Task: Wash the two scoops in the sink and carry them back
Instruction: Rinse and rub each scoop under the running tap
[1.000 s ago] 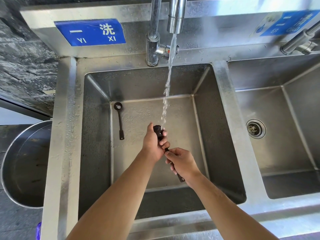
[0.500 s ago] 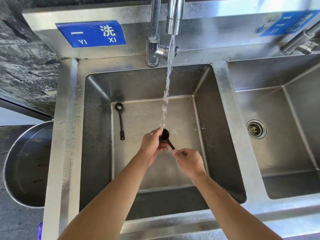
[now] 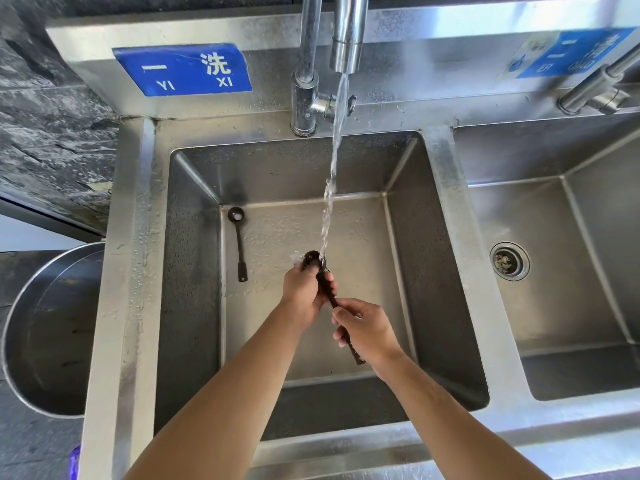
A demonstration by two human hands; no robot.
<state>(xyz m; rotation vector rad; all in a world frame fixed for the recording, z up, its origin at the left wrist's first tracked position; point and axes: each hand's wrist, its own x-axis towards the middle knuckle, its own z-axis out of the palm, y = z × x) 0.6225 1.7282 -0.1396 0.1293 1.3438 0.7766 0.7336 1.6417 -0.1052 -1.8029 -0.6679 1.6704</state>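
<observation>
I am washing the first scoop point(image 3: 320, 275) under the running water point(image 3: 330, 188) in the left sink point(image 3: 194, 258). My left hand point(image 3: 303, 292) is wrapped round the scoop just below its bowl, which sits right where the stream lands, and the fingers curl over the upper part of the handle. My right hand point(image 3: 367, 332) grips the handle lower down, so the tail end pokes out near my wrist. The two hands are close together, one above the other along the same handle.

The second scoop point(image 3: 238, 242) lies flat on the sink floor, off to the left and a little farther away, bowl toward the far wall, well apart from my hands and out of the stream. It looks to have something pale in its bowl, though I cannot tell what.

By my reckoning I am still less than halfway: one scoop in the wash, one waiting, and the carrying back not yet begun. Next I will need to finish rubbing this one, keep it in one hand, and reach left with the other for the scoop on the floor. The wet handle will be slippery, so a firm grip matters. The tap point(image 3: 348, 32) also has to be turned off.
</observation>
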